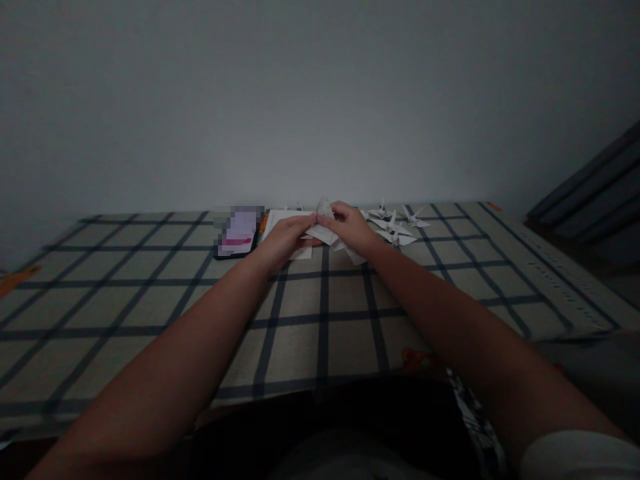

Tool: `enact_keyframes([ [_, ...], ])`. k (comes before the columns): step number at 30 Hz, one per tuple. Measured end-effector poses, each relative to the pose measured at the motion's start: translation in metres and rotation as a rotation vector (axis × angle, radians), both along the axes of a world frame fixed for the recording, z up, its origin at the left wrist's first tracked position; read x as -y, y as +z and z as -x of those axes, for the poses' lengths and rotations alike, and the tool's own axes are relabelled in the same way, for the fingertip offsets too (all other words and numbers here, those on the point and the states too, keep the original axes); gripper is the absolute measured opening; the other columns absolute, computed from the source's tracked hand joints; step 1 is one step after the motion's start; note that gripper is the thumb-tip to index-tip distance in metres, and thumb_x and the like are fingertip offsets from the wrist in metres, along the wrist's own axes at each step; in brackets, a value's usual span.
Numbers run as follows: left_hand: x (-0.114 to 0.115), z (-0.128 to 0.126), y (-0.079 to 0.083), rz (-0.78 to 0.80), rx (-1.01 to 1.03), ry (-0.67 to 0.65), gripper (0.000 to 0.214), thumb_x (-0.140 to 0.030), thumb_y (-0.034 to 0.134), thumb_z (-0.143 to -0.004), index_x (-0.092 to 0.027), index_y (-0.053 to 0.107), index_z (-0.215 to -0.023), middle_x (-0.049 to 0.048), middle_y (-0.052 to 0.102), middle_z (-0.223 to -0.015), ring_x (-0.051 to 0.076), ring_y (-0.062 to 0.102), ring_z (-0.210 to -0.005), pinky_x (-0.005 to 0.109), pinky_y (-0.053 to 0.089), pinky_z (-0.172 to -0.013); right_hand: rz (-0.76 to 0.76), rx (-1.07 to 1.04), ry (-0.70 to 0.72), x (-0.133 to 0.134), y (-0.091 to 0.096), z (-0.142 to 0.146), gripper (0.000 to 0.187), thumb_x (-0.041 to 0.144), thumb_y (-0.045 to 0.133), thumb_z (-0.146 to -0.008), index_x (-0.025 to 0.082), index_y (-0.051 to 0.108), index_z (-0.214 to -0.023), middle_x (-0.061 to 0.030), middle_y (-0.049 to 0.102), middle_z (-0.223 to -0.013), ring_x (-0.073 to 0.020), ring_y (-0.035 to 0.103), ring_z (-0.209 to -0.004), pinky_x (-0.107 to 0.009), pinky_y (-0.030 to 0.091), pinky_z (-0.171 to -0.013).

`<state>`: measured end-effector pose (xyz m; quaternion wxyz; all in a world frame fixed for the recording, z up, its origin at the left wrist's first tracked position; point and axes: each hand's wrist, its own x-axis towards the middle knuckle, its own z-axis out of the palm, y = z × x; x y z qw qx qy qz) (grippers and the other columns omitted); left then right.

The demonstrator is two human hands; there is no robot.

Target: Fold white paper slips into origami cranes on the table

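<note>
Both my arms reach forward over a checked cloth (150, 293). My left hand (283, 241) and my right hand (351, 227) meet at a partly folded piece of white paper (324, 227), fingers pinched on it from either side. The paper is raised a little above the cloth. A flat white sheet (281, 220) lies under and behind my left hand.
A phone (239, 232) with a lit screen lies left of my hands. Several small folded white paper cranes (395, 225) stand to the right near the wall. A plain wall rises behind the surface. A dark slanted object (590, 187) is at far right.
</note>
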<state>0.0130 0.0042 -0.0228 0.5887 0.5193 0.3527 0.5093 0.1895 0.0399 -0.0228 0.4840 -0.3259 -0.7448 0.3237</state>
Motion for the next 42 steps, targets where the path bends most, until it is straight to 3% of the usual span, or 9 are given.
enact_keyframes([
  [5,-0.001,0.002,0.001,-0.033,-0.028,0.1,0.032,-0.042,0.08,-0.074,-0.015,0.076,-0.089,0.0085,0.074,-0.094,0.018,0.068,-0.089,0.032,0.058,-0.085,0.126,-0.085,0.04,-0.002,-0.001,0.001,0.031,0.049,0.068,-0.081,0.02,0.063,-0.087,-0.0018,0.063,-0.085,-0.0157,0.057,-0.079,-0.03,0.046,-0.073],
  [11,0.001,0.002,0.005,-0.018,-0.013,0.037,0.038,-0.048,0.079,-0.073,-0.016,0.074,-0.092,0.0084,0.074,-0.094,0.022,0.069,-0.094,0.037,0.059,-0.085,0.124,-0.116,0.01,-0.006,-0.005,0.0,0.029,0.047,0.068,-0.079,0.019,0.063,-0.084,-0.0003,0.061,-0.078,-0.0137,0.055,-0.072,-0.028,0.044,-0.067],
  [15,0.003,0.0,0.005,-0.029,-0.026,0.026,0.039,-0.046,0.083,-0.07,-0.016,0.075,-0.094,0.0094,0.075,-0.101,0.022,0.068,-0.095,0.034,0.058,-0.084,0.144,-0.123,-0.01,-0.008,-0.007,0.001,0.03,0.048,0.069,-0.078,0.019,0.061,-0.08,-0.0001,0.06,-0.077,-0.0131,0.053,-0.071,-0.027,0.043,-0.065],
  [24,0.0,0.0,0.002,-0.044,-0.083,0.118,0.047,-0.054,0.086,-0.063,-0.014,0.077,-0.086,0.007,0.074,-0.084,0.015,0.064,-0.073,0.028,0.052,-0.072,0.176,-0.139,0.038,0.001,0.001,0.001,0.03,0.047,0.067,-0.079,0.018,0.064,-0.08,0.0001,0.06,-0.075,-0.0129,0.052,-0.071,-0.028,0.043,-0.067],
  [29,0.001,0.001,0.002,-0.059,-0.093,0.21,0.046,-0.053,0.087,-0.062,-0.014,0.077,-0.085,0.0058,0.073,-0.081,0.014,0.063,-0.068,0.027,0.051,-0.068,0.153,-0.109,0.022,0.003,0.002,0.001,0.027,0.045,0.066,-0.081,0.017,0.066,-0.081,-0.001,0.062,-0.078,-0.0136,0.053,-0.074,-0.028,0.043,-0.07],
  [42,0.0,0.003,-0.002,-0.123,-0.169,0.203,0.049,-0.059,0.083,-0.065,-0.015,0.078,-0.087,0.0066,0.074,-0.084,0.015,0.063,-0.068,0.027,0.05,-0.064,0.101,-0.112,0.03,-0.003,-0.002,0.002,0.028,0.045,0.065,-0.081,0.017,0.065,-0.081,-0.0008,0.062,-0.078,-0.0143,0.055,-0.075,-0.03,0.045,-0.073],
])
